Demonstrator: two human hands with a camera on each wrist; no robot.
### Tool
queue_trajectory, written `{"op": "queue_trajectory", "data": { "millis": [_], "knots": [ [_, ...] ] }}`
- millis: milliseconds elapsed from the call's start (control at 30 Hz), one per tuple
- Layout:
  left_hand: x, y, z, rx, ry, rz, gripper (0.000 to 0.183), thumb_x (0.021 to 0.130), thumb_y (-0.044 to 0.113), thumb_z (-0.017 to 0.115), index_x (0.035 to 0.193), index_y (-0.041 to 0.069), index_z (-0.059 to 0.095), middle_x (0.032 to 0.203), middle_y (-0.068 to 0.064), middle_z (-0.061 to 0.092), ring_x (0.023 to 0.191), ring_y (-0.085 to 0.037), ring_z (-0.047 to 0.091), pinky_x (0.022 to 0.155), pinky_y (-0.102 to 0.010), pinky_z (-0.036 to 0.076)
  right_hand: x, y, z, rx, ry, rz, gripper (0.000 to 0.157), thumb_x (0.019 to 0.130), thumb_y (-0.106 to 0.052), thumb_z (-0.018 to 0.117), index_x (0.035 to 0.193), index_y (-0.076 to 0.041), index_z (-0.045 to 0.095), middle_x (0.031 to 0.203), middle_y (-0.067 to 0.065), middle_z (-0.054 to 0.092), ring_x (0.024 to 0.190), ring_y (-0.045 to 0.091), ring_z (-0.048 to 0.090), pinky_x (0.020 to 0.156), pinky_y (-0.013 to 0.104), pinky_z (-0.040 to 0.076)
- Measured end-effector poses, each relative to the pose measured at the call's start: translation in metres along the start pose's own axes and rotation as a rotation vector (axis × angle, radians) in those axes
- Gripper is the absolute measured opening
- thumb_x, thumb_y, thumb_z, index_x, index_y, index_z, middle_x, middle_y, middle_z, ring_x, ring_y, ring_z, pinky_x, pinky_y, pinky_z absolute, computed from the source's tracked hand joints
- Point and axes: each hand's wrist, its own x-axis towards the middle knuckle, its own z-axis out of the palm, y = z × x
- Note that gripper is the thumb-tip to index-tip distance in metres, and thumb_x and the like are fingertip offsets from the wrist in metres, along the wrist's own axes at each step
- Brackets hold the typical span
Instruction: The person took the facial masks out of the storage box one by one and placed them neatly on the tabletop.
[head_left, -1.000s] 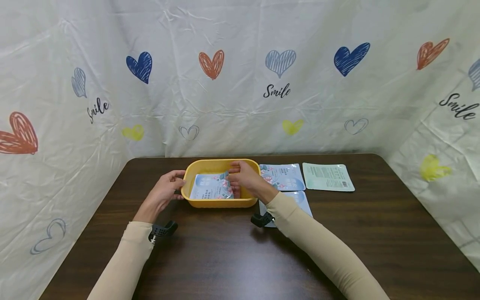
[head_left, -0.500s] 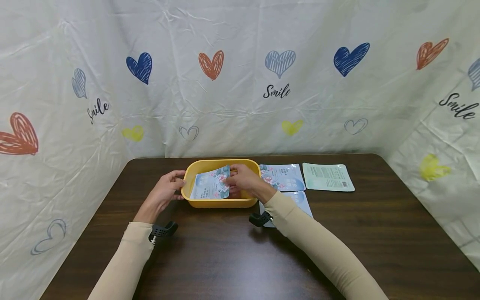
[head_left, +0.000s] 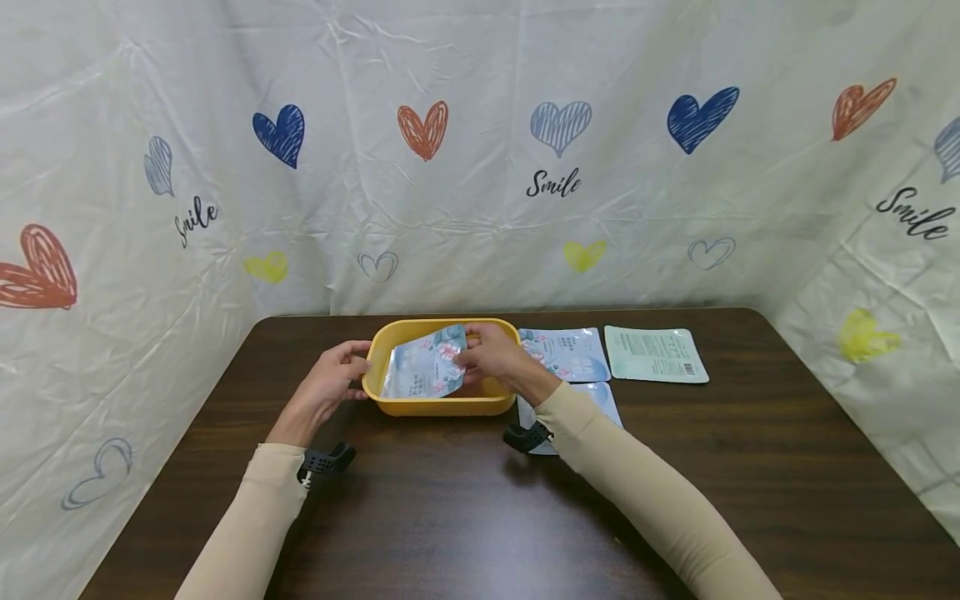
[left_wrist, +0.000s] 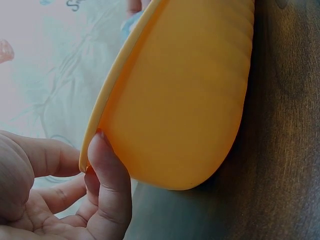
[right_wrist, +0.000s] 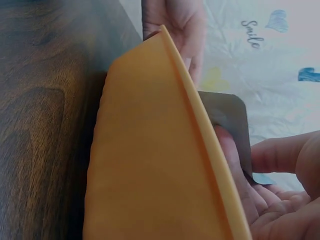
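My right hand, the nearer, pinches the packet by its raised right end; its length slants down leftward inside the tray, whose left rim my left hand pinches.

Left arm: one, sleeved to the wrist, extended forward; left hand, fingers bent in a pinch. Right arm: one, likewise sleeved, slanting forward and inward; right hand, fingers pinched, palm turned toward the left.
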Motion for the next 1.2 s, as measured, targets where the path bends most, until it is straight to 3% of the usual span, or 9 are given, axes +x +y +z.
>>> {"op": "queue_trajectory", "data": {
  "millis": [767, 1033, 1200],
  "knots": [
    [-0.003, 0.004, 0.0, -0.023, -0.019, -0.003, 0.049, 0.104, 0.011, 0.051, 0.152, 0.005, 0.041, 0.121, -0.019, 0.053, 0.094, -0.026, 0.059, 0.069, -0.03, 0.06, -0.031, -0.006, -0.043, 0.06, -0.008, -0.076, 0.046, 0.094, -0.002, 0.066, 0.138, -0.003, 0.052, 0.116, 0.014, 0.071, 0.084, 0.021, 0.069, 0.071, 0.034, 0.062],
    [-0.02, 0.023, 0.003, -0.018, -0.03, -0.004, 0.048, 0.103, 0.006, 0.05, 0.15, 0.0, 0.041, 0.117, -0.02, 0.053, 0.093, -0.027, 0.059, 0.071, -0.032, 0.061, -0.048, -0.008, -0.062, 0.065, -0.001, -0.121, 0.046, 0.095, -0.002, 0.064, 0.139, 0.0, 0.049, 0.11, 0.008, 0.072, 0.083, 0.019, 0.069, 0.069, 0.031, 0.059],
    [-0.024, 0.025, 0.005, -0.027, -0.037, 0.007, 0.049, 0.103, 0.006, 0.05, 0.15, -0.001, 0.04, 0.118, -0.022, 0.052, 0.095, -0.029, 0.059, 0.068, -0.031, 0.06, -0.06, -0.01, -0.075, 0.085, -0.002, -0.139, 0.048, 0.096, -0.001, 0.063, 0.14, 0.005, 0.045, 0.104, 0.005, 0.073, 0.081, 0.017, 0.071, 0.069, 0.031, 0.061]
  ]
}}
